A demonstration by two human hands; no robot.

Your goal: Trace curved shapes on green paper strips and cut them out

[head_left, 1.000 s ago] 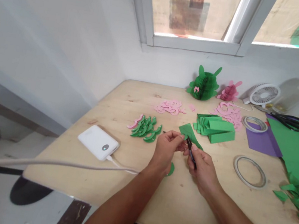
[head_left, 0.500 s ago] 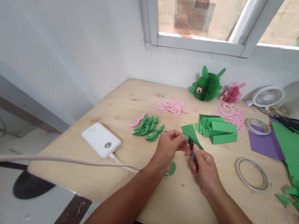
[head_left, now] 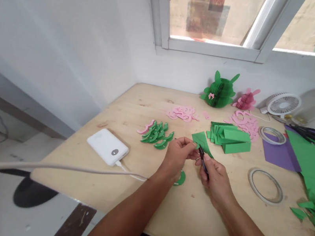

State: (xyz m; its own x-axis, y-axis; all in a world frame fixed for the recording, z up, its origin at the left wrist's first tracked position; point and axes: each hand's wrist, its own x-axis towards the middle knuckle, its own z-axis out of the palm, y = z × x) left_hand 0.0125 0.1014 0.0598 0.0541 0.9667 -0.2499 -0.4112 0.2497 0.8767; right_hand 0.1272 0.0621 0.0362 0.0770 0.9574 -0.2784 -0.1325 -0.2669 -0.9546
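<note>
green paper [head_left: 197, 145] is pinched by fingertips of the left hand [head_left: 178, 153]; the right hand [head_left: 215, 177] is closed around dark scissors [head_left: 203, 161], tips at the paper. cutting seems in hand; the next snip probably needs steady paper. left of the hands lie curved green pieces [head_left: 154, 134].
</note>
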